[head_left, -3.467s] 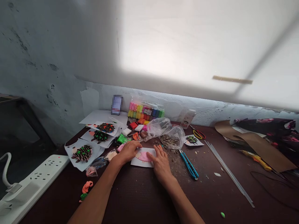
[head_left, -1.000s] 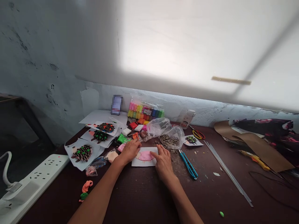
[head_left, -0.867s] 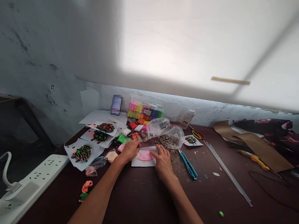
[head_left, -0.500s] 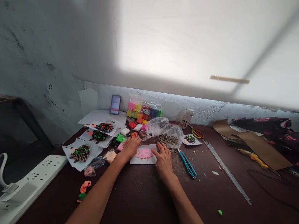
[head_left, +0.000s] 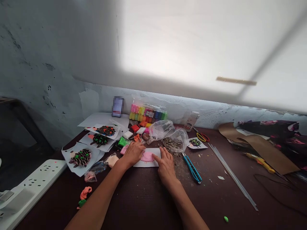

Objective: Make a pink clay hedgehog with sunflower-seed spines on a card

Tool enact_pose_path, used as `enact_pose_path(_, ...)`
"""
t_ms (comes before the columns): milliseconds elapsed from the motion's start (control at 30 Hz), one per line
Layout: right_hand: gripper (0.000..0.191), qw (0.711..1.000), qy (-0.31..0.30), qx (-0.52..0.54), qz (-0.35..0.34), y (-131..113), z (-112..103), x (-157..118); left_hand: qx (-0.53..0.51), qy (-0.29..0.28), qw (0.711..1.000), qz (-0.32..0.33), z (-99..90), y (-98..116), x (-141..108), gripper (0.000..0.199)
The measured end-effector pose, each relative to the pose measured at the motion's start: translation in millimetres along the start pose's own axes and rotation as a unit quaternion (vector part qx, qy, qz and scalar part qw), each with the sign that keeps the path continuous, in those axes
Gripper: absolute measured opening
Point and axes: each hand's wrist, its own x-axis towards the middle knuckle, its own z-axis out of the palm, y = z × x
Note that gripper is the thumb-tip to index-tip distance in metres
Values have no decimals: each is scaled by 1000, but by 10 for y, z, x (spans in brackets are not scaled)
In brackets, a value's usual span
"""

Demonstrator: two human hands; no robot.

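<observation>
Pink clay (head_left: 147, 156) sits on a white card (head_left: 146, 163) on the tabletop (head_left: 144, 204), with my left hand (head_left: 133, 154) and right hand (head_left: 166, 167) on either side of it. My fingers (head_left: 161, 154) lie open and flat on the card, gripping nothing. Beyond the card is a plastic bag of sunflower seeds (head_left: 172, 143); a blue craft knife (head_left: 192, 169) lies to its right, and clay pictures (head_left: 81, 158) lie to its left.
</observation>
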Motion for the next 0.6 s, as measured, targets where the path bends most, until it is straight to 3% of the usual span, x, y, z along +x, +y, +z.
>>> enact_pose_path(67, 48, 1000, -2, 3, -6, -4, 11, 9, -30, -6, 1000, 1, -30, 11, -44, 23)
enact_pose_path(267, 48, 1000, -21, 0, -1, -28, -10, 11, -55, -71, 996, -14, -59, 34, -85, 60)
enact_pose_path(600, 44, 999, -40, -5, -2, -57, -43, 25, -54, -123, 990, -33, -127, 32, -94, 67)
